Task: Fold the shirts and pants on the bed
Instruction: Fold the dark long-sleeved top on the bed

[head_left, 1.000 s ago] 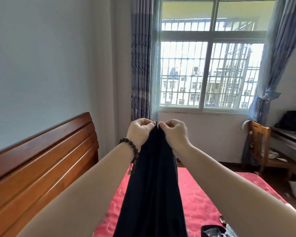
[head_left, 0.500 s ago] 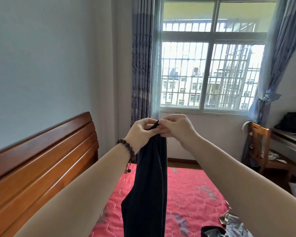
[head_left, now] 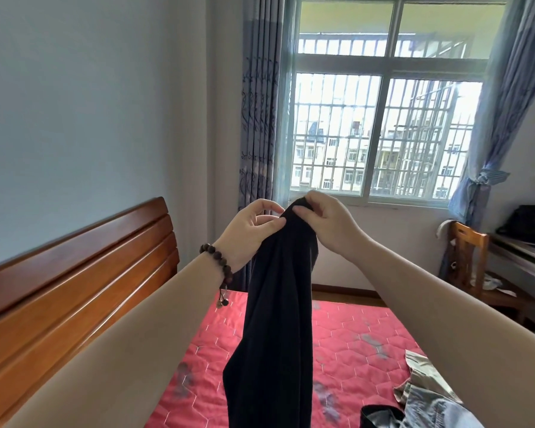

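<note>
A long black garment hangs in the air in front of me, above the bed with its red quilted cover. My right hand pinches its top edge with fingers curled over the fabric. My left hand, with a bead bracelet on the wrist, pinches the same top edge from the left with thumb and fingertips. More clothes lie crumpled at the bed's lower right: a beige and grey piece and a dark piece.
A wooden headboard runs along the left. Straight ahead is a barred window between blue curtains. At the right stand a wooden chair and a desk with a black bag.
The two fists that gripped the garment side by side have turned to fingertip pinches at its top. The fabric now hangs narrower, and the view has tilted down, showing more bed.
</note>
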Demonstrator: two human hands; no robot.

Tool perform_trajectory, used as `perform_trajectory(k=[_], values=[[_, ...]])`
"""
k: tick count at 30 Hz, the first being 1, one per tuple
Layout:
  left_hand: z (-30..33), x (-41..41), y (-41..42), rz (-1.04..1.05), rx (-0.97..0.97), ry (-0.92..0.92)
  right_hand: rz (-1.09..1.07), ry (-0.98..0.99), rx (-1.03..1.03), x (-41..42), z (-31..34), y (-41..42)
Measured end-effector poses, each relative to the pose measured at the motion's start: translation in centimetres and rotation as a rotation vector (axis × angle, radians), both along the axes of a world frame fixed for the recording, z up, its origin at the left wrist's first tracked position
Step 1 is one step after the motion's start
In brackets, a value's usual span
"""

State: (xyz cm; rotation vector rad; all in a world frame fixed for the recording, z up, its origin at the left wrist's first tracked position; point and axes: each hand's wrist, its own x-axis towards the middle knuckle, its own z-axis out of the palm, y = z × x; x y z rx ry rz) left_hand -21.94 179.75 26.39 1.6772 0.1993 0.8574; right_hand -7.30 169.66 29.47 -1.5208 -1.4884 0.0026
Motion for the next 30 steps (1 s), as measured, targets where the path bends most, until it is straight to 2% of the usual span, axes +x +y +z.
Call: perform_trajectory(k=[6, 10, 13, 17, 23, 27, 30], values=[[-2.2, -1.8, 1.2, 0.046, 0.051, 0.051, -0.090, -0.061, 0.081, 0.6, 0.7, 0.4], [-2.2, -1.9, 1.0, 0.349, 0.290, 0.067, -0.132, -0.211, 0.104, 0.6, 1.1, 0.7], [-1.8, -1.1, 0.4, 0.528, 0.335, 0.088, -0.163, -0.260, 0.122, 0.3, 1.6, 1.0], [-1.7, -0.1, -0.8, 0.439, 0.231, 0.093, -0.159, -0.301, 0.125, -0.2, 2.2, 1.4], [-2.0, 1.3, -0.9, 0.501, 0.362, 0.226, -0.134, -0.331, 0.122, -0.2, 2.9, 1.2], [-2.4, 0.7, -0.2, 0.463, 0.325, 0.323, -0.128, -0.293, 0.128, 1.0, 3.7, 0.4], [-2.9, 0.3, 0.1, 0.432, 0.282, 0.316, -0.149, -0.277, 0.112, 2.0, 4.1, 0.1]])
